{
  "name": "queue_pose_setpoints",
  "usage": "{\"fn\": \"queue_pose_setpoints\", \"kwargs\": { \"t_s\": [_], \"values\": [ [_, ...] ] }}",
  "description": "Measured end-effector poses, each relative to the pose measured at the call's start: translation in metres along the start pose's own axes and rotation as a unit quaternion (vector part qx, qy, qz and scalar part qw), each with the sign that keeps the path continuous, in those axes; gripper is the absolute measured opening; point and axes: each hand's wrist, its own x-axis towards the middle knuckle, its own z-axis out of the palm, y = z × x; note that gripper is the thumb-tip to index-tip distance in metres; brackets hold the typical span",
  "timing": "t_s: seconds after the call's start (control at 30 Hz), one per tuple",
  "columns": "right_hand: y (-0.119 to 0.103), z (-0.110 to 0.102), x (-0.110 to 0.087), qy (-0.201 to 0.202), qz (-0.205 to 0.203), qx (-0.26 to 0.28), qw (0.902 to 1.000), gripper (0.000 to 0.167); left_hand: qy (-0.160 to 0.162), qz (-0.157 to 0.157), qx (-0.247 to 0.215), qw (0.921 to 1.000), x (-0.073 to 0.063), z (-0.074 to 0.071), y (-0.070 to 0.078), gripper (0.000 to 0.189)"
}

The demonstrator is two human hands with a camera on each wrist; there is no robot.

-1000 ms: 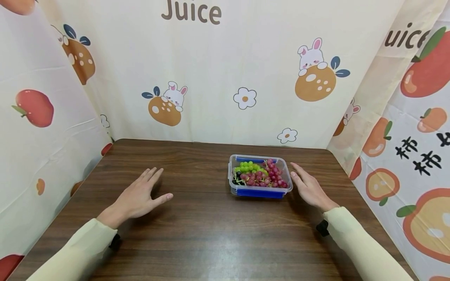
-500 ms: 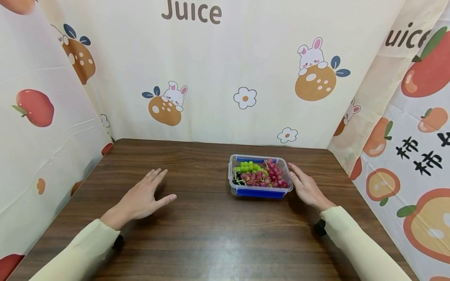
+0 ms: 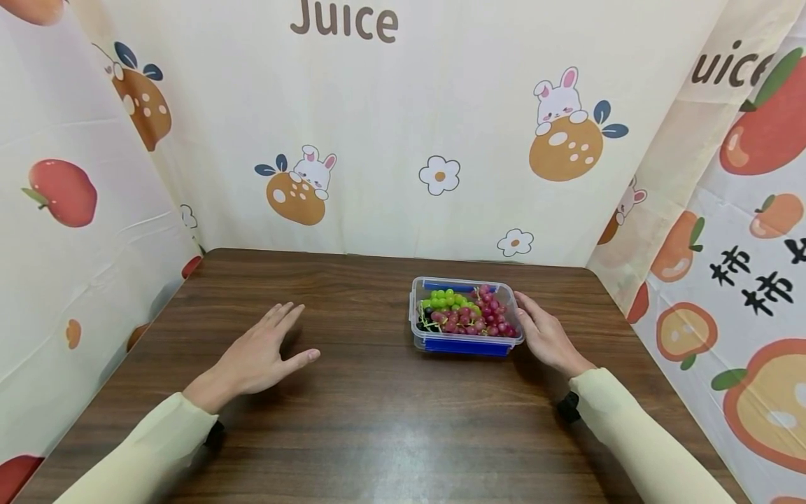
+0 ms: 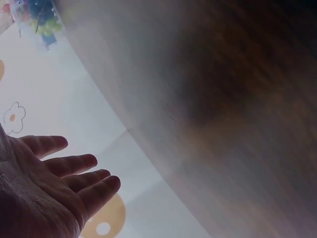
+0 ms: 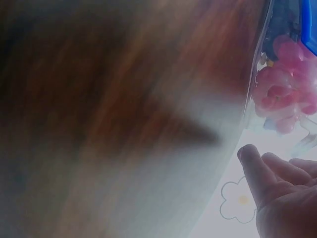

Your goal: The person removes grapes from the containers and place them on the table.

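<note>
A clear plastic food container (image 3: 467,346) with blue latches stands on the brown table, right of its middle. Inside lie green grapes (image 3: 447,299), red grapes (image 3: 469,322) and a few dark ones at the left end. My right hand (image 3: 549,341) is up against the container's right end, its fingers extended along that side. In the right wrist view, red grapes (image 5: 282,94) show through the wall just beyond the fingertips. Palm down over the left part of the table, my left hand (image 3: 252,358) holds nothing, fingers straight and thumb spread, well apart from the container.
The wood-grain table (image 3: 352,392) reaches back to a cream curtain (image 3: 378,126) printed with fruit and rabbits. More printed cloth (image 3: 749,294) hangs close along the right side, and likewise on the left. Each wrist wears a black device partly under its sleeve.
My right hand has shifted left, from beside the container to right at its end. My left hand has drifted slightly to the right. The container stays where it was.
</note>
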Motion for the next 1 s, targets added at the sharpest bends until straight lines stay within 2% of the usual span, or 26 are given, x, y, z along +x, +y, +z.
{"fn": "queue_pose_setpoints", "kwargs": {
  "t_s": [0.13, 0.47, 1.0],
  "values": [
    [-0.002, 0.002, 0.001, 0.001, 0.001, -0.005, 1.0000, 0.057, 0.000, 0.001, 0.000, 1.0000, 0.000, 0.001, 0.001, 0.100],
    [-0.001, 0.009, 0.004, 0.033, -0.002, 0.009, 0.9994, 0.052, 0.001, 0.000, -0.011, 0.9999, 0.001, 0.003, 0.007, 0.102],
    [-0.006, 0.010, 0.003, 0.035, 0.015, 0.019, 0.9991, 0.050, 0.002, 0.008, -0.022, 0.9997, 0.005, 0.007, 0.018, 0.102]
  ]
}}
